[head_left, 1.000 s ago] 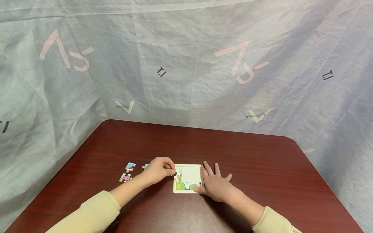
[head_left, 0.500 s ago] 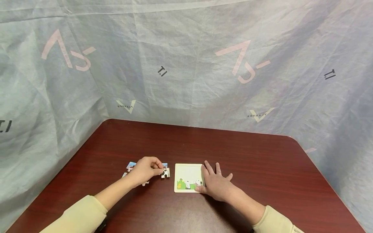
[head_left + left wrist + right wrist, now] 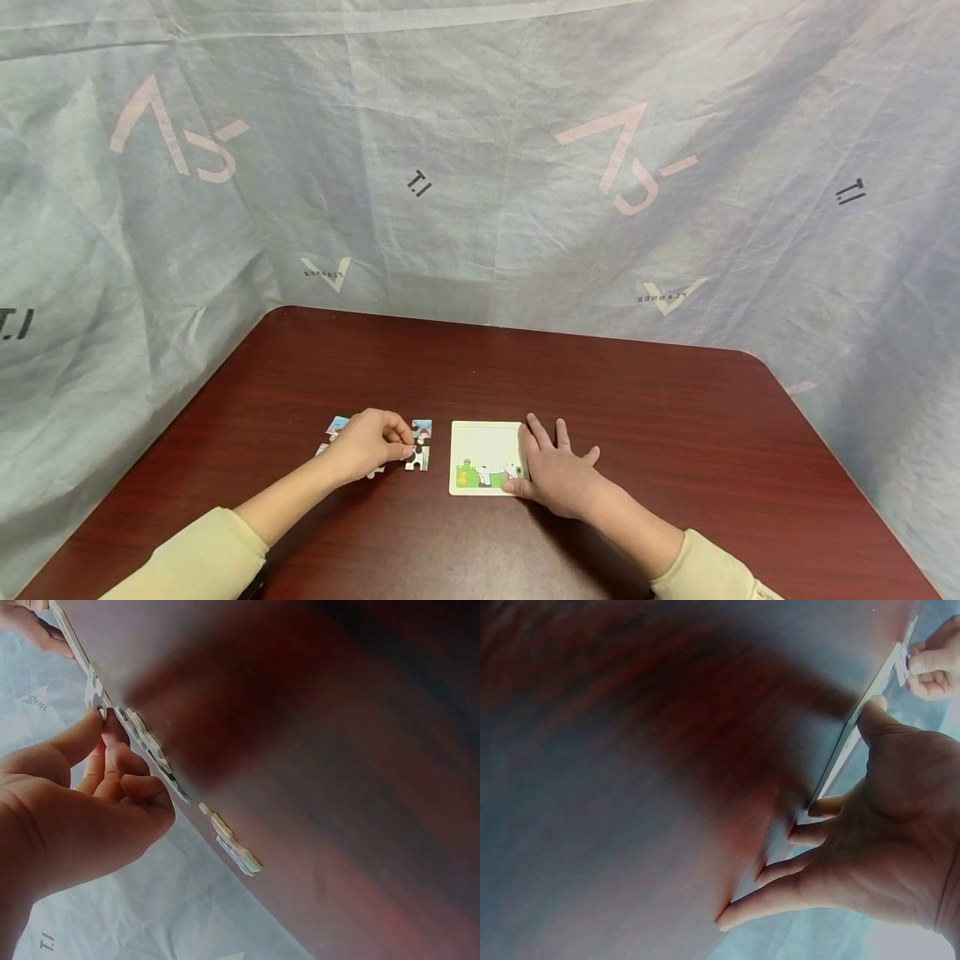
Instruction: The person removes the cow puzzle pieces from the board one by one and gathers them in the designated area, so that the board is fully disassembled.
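Two bare hands are at work over a dark reddish-brown desk (image 3: 600,392) with a smooth, faintly streaked, wood-like grain and rounded far corners. The left grip (image 3: 366,446) pinches one jigsaw piece (image 3: 420,458) between thumb and fingertip; the right grip (image 3: 558,475) is relaxed with its fingers spread, its thumb on the near right corner of one square puzzle tray (image 3: 487,442) and its hand along that right side.

The held piece is thin, flat and stiff, with knobs and hollows along its edges; its print is white with black patches. It is over the desk just left of the tray, and whether it touches the desktop I cannot tell.

Four more loose pieces show, at least in part: a blue and red one (image 3: 422,427) just beyond the held piece, a blue one (image 3: 337,426) left of the hand, and two slivers peeping out by the forearm. Others may be hidden, so the full count is uncertain.

The tray has a pale, shallow rim and a cream floor. Along its near edge runs a fitted strip (image 3: 476,477) printed in green, with white animal legs and a yellow figure; its seams are too small to count.

Behind hangs creased grey cloth (image 3: 480,167) bearing pink, black and pale yellow marks. Two pale yellow sleeves (image 3: 206,554) cover the forearms.
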The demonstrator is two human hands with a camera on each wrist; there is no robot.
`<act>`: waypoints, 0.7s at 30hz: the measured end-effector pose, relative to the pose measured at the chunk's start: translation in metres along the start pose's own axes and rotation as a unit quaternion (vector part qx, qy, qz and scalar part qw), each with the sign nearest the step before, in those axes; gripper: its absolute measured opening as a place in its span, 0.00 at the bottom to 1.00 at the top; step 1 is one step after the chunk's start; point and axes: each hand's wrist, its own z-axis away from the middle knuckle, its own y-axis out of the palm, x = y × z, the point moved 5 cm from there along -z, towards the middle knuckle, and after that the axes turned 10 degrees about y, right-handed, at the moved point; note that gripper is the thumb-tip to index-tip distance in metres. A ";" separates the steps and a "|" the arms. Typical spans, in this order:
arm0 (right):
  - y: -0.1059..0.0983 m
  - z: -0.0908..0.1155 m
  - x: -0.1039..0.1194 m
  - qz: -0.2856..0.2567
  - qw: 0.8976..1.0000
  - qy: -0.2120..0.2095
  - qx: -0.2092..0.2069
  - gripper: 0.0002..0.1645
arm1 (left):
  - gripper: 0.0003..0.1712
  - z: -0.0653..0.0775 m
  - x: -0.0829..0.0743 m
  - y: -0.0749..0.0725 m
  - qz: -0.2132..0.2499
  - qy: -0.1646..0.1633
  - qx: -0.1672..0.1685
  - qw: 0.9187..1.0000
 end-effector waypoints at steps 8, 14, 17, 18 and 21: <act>0.001 0.000 0.000 -0.004 1.000 0.000 -0.005 0.56 | 0.06 0.000 -0.001 0.001 -0.007 -0.007 0.007 1.000; 0.001 0.000 -0.001 -0.010 1.000 -0.003 -0.007 0.53 | 0.07 -0.001 -0.003 0.003 0.000 0.009 0.012 1.000; 0.001 0.000 -0.001 -0.014 1.000 -0.009 -0.012 0.47 | 0.08 -0.004 -0.005 0.006 -0.006 0.020 0.006 1.000; 0.001 0.000 -0.001 -0.016 1.000 -0.012 -0.014 0.44 | 0.09 -0.004 -0.006 0.007 -0.009 0.025 0.003 1.000; 0.000 0.001 0.000 -0.020 0.999 -0.021 -0.016 0.36 | 0.09 -0.006 -0.010 0.011 -0.015 0.036 -0.001 0.999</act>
